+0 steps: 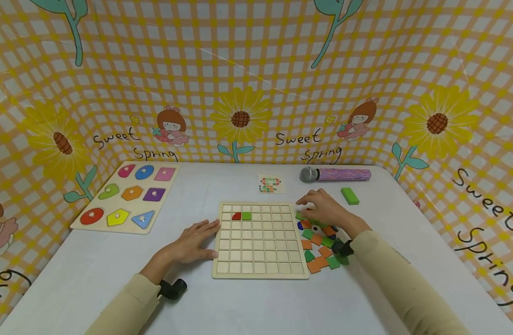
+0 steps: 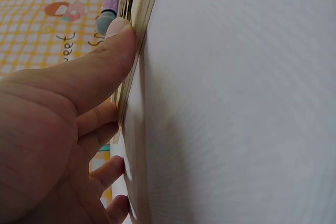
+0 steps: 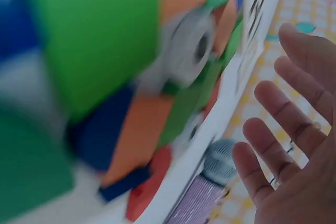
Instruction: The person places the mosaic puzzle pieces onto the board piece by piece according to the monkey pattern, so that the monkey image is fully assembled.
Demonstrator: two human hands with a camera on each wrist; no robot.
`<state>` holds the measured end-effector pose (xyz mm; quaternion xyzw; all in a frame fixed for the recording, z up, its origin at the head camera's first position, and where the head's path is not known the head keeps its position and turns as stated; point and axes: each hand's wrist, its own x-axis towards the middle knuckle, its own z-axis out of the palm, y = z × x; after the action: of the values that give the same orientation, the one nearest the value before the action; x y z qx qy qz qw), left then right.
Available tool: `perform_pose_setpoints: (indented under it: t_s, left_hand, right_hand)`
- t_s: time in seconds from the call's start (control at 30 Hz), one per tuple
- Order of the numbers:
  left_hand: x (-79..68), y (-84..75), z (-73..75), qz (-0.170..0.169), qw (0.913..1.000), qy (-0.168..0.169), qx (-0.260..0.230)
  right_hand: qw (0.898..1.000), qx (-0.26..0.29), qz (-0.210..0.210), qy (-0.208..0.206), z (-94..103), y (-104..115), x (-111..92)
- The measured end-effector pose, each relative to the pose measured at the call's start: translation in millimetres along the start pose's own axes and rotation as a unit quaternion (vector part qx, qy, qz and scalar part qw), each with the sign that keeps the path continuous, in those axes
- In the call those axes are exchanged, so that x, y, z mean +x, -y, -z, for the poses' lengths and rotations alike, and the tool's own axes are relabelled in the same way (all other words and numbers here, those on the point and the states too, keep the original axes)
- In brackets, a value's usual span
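A wooden grid board (image 1: 259,242) lies in front of me, with a red quarter-round tile (image 1: 237,216) and a green square tile (image 1: 247,216) side by side in its second row. My left hand (image 1: 189,244) rests on the board's left edge; the thumb (image 2: 113,59) touches the rim in the left wrist view. Over the far end of a loose heap of tiles, right of the board, hovers my right hand (image 1: 326,210). Its fingers (image 3: 294,121) are spread and hold nothing visible. In the heap are orange tiles (image 1: 307,244), green tiles (image 3: 105,35) and eye-patterned tiles (image 3: 191,48).
Behind the board lies a small pattern card (image 1: 271,183). A microphone (image 1: 344,174) with a glittery purple handle and a green block (image 1: 350,196) are at the back right. The back left holds a knobbed shape puzzle (image 1: 128,204). Patterned cloth (image 1: 256,70) walls the table's far side.
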<state>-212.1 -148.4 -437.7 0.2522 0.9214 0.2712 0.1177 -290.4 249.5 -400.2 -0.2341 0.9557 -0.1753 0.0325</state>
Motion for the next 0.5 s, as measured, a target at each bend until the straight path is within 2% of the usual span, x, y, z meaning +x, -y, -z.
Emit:
perform_pose_setpoints:
  t_s: [0.2, 0.4, 0.5]
  left_hand:
    - [0.0, 1.1, -0.6, -0.002, 1.0000, -0.001, 0.000]
    - [0.2, 1.5, -1.1, 0.000, 1.0000, -0.003, -0.002]
    - [0.3, 1.4, -0.9, 0.000, 1.0000, -0.003, 0.000]
  right_hand:
    - [1.000, 0.006, -0.009, 0.013, 2.0, -17, -4]
    - [1.000, -0.003, -0.013, 0.019, 0.2, -22, -2]
    - [1.000, -0.018, -0.002, 0.015, -1.0, -20, 1]
